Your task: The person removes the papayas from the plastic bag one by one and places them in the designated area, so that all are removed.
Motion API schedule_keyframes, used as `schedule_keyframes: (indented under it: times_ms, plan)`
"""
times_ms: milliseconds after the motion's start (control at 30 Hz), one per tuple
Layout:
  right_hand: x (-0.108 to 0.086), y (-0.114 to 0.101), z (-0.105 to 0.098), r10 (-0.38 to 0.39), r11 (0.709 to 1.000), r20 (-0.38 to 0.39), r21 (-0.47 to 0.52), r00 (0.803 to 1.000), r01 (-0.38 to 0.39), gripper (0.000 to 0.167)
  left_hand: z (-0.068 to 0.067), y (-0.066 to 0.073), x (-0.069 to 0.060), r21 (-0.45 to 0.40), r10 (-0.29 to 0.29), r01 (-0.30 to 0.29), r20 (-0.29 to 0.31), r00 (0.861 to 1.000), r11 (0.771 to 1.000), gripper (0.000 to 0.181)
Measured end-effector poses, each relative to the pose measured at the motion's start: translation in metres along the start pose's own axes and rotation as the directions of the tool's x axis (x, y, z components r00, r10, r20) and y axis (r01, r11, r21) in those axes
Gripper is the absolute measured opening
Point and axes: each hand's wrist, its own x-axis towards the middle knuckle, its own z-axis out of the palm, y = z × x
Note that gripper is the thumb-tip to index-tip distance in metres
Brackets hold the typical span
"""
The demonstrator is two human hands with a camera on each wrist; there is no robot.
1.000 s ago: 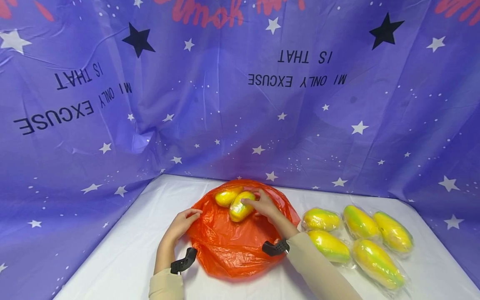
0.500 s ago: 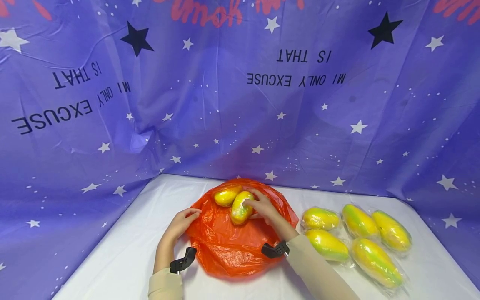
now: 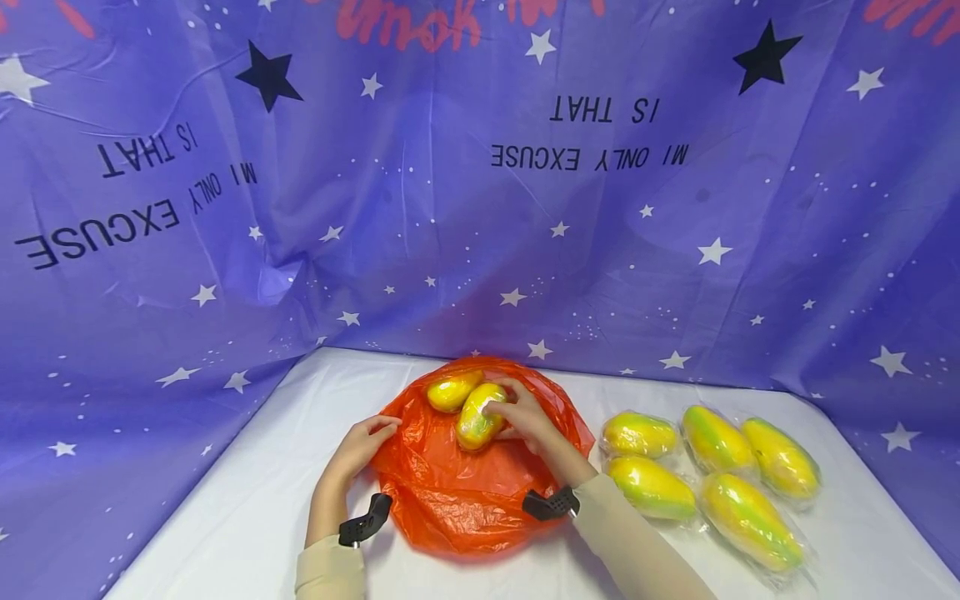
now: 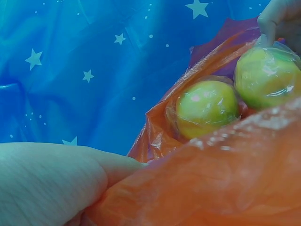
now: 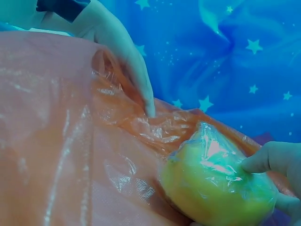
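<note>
A red plastic bag (image 3: 450, 500) lies spread on the table with its mouth facing up. My right hand (image 3: 525, 415) grips a yellow-green mango (image 3: 478, 421) in clear wrap, inside the bag's mouth; the thumb presses on the near side, as the right wrist view shows. Right beside it in the bag lies another wrapped mango (image 3: 454, 392), also seen in the left wrist view. At the bag's left rim, my left hand (image 3: 358, 450) holds the plastic, thumb inside the edge (image 5: 141, 89); its other fingers are mostly hidden behind the bag.
Several wrapped mangoes lie to the right of the bag, the nearest mango (image 3: 651, 487) close to my right sleeve (image 3: 637, 533). A white cloth (image 3: 247, 500) covers the table. Purple star-patterned curtain (image 3: 420, 208) rises behind and at both sides.
The mango in my right hand has shifted slightly toward me and turned a little within the bag. My left hand stays at the rim. The head view has drifted slightly.
</note>
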Motion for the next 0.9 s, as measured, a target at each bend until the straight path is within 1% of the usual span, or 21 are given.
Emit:
schedule_keyframes:
  times_ms: [300, 533, 700, 900]
  plan:
    - [-0.008, -0.002, -0.003, -0.030, 0.999, 0.012, 0.038, 0.999, 0.029, 0.059, 0.000, 0.002, 0.001, 0.011, 0.001, -0.001, 0.004, 1.000, 1.000, 0.028]
    - [-0.022, -0.008, -0.005, -0.054, 0.998, 0.032, 0.019, 0.998, 0.053, 0.062, 0.000, 0.001, 0.001, 0.015, 0.009, -0.009, 0.017, 1.000, 1.000, 0.029]
    - [-0.033, -0.014, -0.006, -0.063, 0.998, 0.044, -0.005, 0.997, 0.063, 0.064, -0.001, 0.001, 0.000, 0.020, -0.008, 0.008, 0.013, 1.000, 1.000, 0.028]
    - [-0.043, -0.017, -0.010, -0.073, 0.997, 0.058, 0.014, 0.996, 0.073, 0.061, -0.001, 0.000, 0.000, 0.023, -0.016, 0.016, 0.012, 1.000, 1.000, 0.029]
